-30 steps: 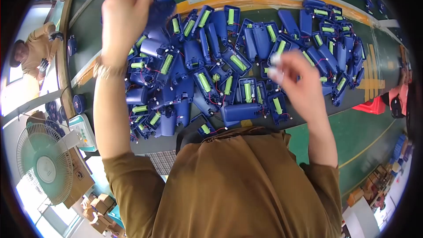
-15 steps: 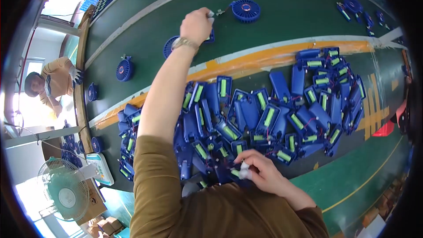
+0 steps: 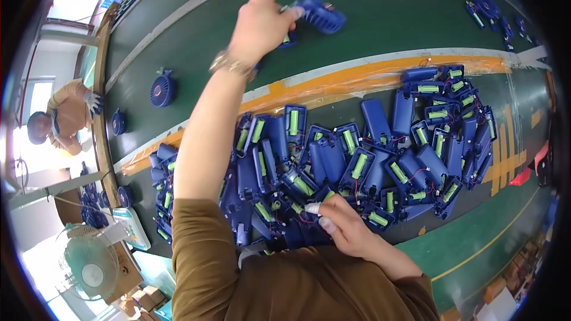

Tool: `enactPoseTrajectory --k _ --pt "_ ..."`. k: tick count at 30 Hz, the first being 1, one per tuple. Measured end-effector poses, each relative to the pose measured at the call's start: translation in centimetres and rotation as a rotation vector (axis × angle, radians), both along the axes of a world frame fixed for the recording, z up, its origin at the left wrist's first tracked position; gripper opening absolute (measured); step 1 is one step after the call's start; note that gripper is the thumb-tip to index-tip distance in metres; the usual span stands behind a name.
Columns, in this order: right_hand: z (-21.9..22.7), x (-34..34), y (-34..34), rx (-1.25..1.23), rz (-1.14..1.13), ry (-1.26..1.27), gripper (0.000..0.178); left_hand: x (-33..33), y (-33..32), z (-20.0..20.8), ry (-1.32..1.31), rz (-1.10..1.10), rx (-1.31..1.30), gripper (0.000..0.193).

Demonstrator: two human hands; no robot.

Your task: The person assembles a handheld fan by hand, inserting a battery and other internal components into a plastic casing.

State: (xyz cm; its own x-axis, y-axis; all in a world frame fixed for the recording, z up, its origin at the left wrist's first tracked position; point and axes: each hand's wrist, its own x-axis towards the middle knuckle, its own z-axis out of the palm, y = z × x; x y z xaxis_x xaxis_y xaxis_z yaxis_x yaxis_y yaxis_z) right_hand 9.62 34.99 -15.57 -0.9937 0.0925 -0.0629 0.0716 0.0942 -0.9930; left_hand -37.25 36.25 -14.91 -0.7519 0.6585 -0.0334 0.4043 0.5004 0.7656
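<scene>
My left hand (image 3: 262, 28), with white fingertip covers, reaches over the green conveyor belt. Its thumb is at the neck of a blue round fan head (image 3: 324, 16), which looks tilted and blurred, while the index finger sticks out beyond. My right hand (image 3: 348, 229) is low over a pile of blue handle shells (image 3: 376, 120), thumb and index finger apart with nothing visible between them. Just beside its index fingertip lies a shell with a green battery cell (image 3: 299, 185). Part of another blue item (image 3: 288, 40) shows under my left hand.
Another fan head (image 3: 162, 90) lies to the left on the belt (image 3: 208, 47). An orange-taped rail (image 3: 333, 77) divides belt and pile. At far left a gloved person (image 3: 68, 110) stands beyond a wooden edge, above a standing fan (image 3: 89, 261). More blue parts (image 3: 489, 9) lie far right.
My left hand has moved slightly up to the fan head, which now tilts. My right hand has shifted a little, its fingertips spreading apart over the shells.
</scene>
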Motion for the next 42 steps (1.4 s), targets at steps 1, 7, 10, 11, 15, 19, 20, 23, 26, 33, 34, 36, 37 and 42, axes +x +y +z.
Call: enactPoseTrajectory --k 1,7,10,11,15,19,20,23,26,33,34,36,37,42 --pt "0.3 0.6 -0.8 0.004 -0.017 -0.017 0.033 1.8 -3.1 2.9 -0.230 -0.007 0.089 0.058" --pt "4.7 3.8 -7.4 -0.279 -0.207 -0.191 0.021 15.2 -30.1 18.6 0.307 0.317 0.116 0.039" --pt "7.2 3.9 -8.7 0.120 -0.046 0.052 0.018 22.7 -41.2 21.2 0.480 0.349 0.106 0.034" --pt "9.3 3.4 -10.3 0.141 -0.075 0.090 0.016 25.5 -43.6 21.8 0.394 0.416 0.148 0.031" --pt "15.0 2.6 -16.4 0.035 0.018 0.189 0.015 33.9 -50.2 20.1 -0.035 0.297 0.496 0.056" --pt "18.4 3.9 -23.2 -0.129 0.060 0.031 0.017 39.5 -50.9 17.8 -0.481 0.308 0.754 0.038" --pt "18.9 4.2 -24.5 -0.120 0.072 0.027 0.017 40.5 -50.9 17.1 -0.543 0.271 0.763 0.038" --pt "19.8 5.1 -26.3 0.028 -0.041 0.197 0.016 42.4 -50.8 16.9 -0.517 0.143 0.706 0.044" --pt "20.7 5.3 -26.3 0.087 0.001 0.211 0.017 43.2 -50.5 17.9 -0.544 0.105 0.734 0.043" --pt "20.9 5.5 -26.1 0.395 -0.051 0.302 0.019 42.5 -49.6 18.4 0.065 0.019 0.539 0.027" --pt "20.8 5.4 -26.1 0.392 -0.049 0.305 0.019 42.6 -49.4 18.2 0.068 0.021 0.537 0.027" --pt "20.4 5.1 -26.0 0.531 -0.055 0.365 0.023 42.7 -48.9 17.7 0.059 0.057 0.510 0.025" --pt "20.4 5.0 -26.0 0.545 -0.048 0.369 0.022 42.6 -48.8 17.7 0.061 0.057 0.508 0.025" --pt "20.2 5.0 -25.0 0.081 -0.033 0.064 0.015 42.1 -48.7 18.3 0.377 -0.040 0.293 0.027"
